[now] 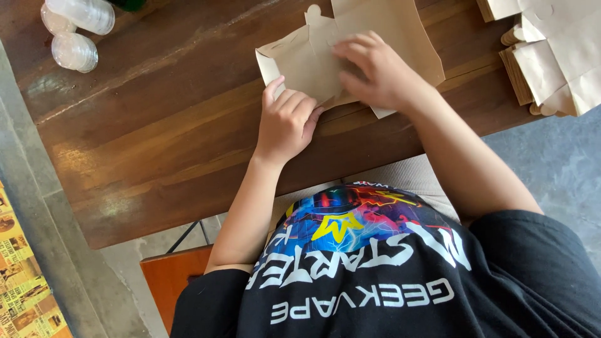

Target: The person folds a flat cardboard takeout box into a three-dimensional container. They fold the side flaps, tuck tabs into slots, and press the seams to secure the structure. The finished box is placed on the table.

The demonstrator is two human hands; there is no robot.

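Head view: a flat brown cardboard cutout (313, 59) lies on the wooden table (144, 138) at about 12 o'clock. The left hand (287, 122), fingers curled narrow, presses its near edge. The right hand (375, 72), fingers bent, pinches a flap of it. A stack of cardboard sheets (551, 56) lies at 2 o'clock, clear plastic cups (75, 28) at 10 o'clock.

Wood table (144, 144) w/ flat brown cardboard sheet (300, 59), cardboard stacks (551, 56), plastic cups (78, 25).
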